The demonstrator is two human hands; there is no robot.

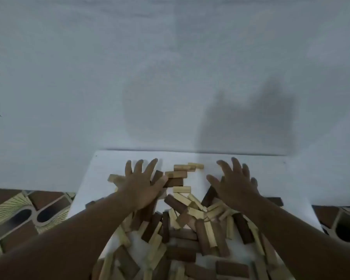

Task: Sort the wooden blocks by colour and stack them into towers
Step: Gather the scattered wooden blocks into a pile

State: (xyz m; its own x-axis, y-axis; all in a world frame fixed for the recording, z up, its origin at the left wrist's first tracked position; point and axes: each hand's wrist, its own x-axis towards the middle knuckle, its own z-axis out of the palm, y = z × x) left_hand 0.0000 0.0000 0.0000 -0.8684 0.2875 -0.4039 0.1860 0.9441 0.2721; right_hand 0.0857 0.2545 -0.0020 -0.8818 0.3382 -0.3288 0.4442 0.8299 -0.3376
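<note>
No tower is built yet. The blocks (pixel 188 225) are heaped unsorted, light mixed with dark, on the white board (pixel 240 164). The left hand (pixel 143 184) and right hand (pixel 233 185) are spread flat over them, nothing gripped.

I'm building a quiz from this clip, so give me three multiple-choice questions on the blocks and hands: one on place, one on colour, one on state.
1. Where do the blocks lie?
A. on the white board
B. in a basket
C. on a shelf

2. What colours are the blocks?
A. red and blue
B. pale and dark brown
C. all green

3. How are the left hand and right hand?
A. both fists
B. both gripping blocks
C. fingers spread

Answers: A, the heap covers the board; B, only two wood tones show; C, fingers are splayed above the heap.
</note>
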